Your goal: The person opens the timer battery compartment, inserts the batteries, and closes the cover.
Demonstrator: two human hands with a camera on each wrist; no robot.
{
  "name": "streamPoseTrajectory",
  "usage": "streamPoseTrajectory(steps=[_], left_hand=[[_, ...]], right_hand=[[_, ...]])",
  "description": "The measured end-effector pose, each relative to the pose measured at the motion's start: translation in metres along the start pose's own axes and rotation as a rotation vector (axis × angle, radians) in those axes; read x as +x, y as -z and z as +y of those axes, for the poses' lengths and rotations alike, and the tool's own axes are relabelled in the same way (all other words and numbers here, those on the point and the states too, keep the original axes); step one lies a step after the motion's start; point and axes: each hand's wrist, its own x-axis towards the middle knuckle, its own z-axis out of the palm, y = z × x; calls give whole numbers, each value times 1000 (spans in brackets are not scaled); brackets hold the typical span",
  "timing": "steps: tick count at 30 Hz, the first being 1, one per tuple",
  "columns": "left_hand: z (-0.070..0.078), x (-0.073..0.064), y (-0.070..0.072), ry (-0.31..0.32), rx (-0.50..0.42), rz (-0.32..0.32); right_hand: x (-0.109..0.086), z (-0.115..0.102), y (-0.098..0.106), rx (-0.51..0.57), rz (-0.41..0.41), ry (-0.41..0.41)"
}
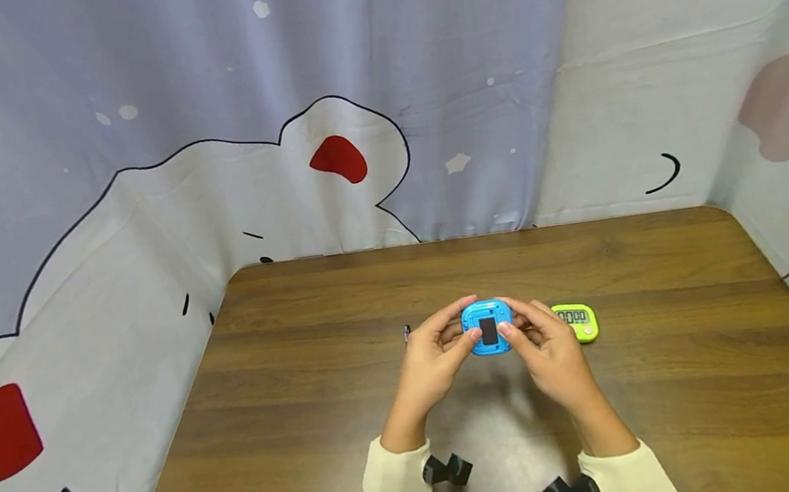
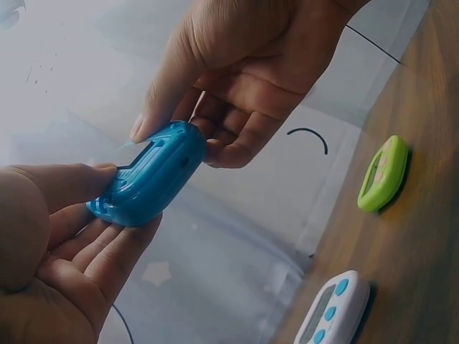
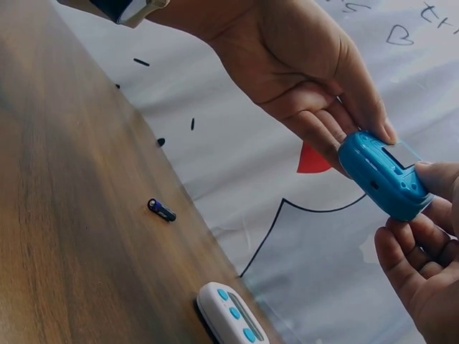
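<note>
Both hands hold a light blue digital timer above the table, its back turned up toward the head camera. A dark rectangle shows in the middle of that back. My left hand pinches its left side, thumb on the back and fingers behind. From the right, my right hand grips the other side the same way, its thumb beside the dark rectangle. The left wrist view shows the timer's rounded edge between the two hands. Fingers behind the timer are partly hidden.
On the wooden table, a green timer lies just right of my right hand. A small battery lies left of my left hand. A white timer with blue buttons appears in both wrist views. A patterned curtain hangs behind.
</note>
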Motion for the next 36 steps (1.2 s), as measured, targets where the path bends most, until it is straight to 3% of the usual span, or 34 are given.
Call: streamPoseTrajectory(steps=[9,14,17,22,26,30,36], left_hand=[[-8,1,0,0,-19,14],[-24,3,0,-3,-80,12],[-26,3,0,-12,-99,2],[-23,3,-2,-3,-125,-6],[-11,0,-5,6,-118,-21],[1,-2,-8,8,-89,-35],[4,-1,-7,8,-56,-29]], right_hand=[[-1,0,-2,-40,14,15],[-4,21,-2,-110,20,-2],[-6,33,0,-166,-2,1],[-7,38,2,-220,-11,68],[-8,40,2,-258,12,105],[-9,40,3,-275,0,103],[-8,40,3,-312,-35,89]])
